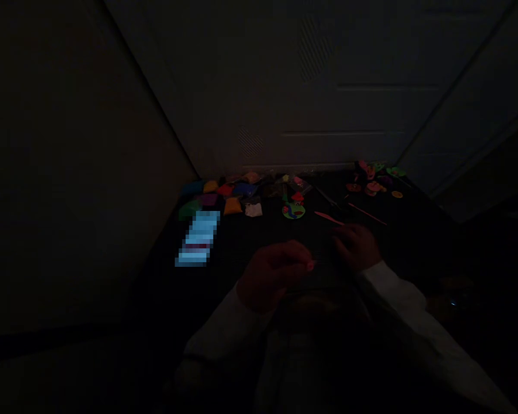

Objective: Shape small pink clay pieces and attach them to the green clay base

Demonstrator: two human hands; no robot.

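Observation:
In dim light, my left hand (276, 273) is closed with its fingertips pinched on a small pink piece of clay (310, 265). To the right, my right hand (357, 247) is low over the dark table, its thumb and forefinger apart and nothing visible between them. Just beyond its fingers lies a pink modelling tool (328, 218); whether they touch it is too dark to tell. A green round clay figure (293, 211) with blue, red and brown parts stands ahead of both hands.
Several bags of coloured clay (232, 206) fill the back left. A lit phone (200, 238) lies at the left. Several finished clay figures (373, 188) stand at the back right, near a thin pink stick (368, 214). A pale panelled wall (263, 103) rises behind the table.

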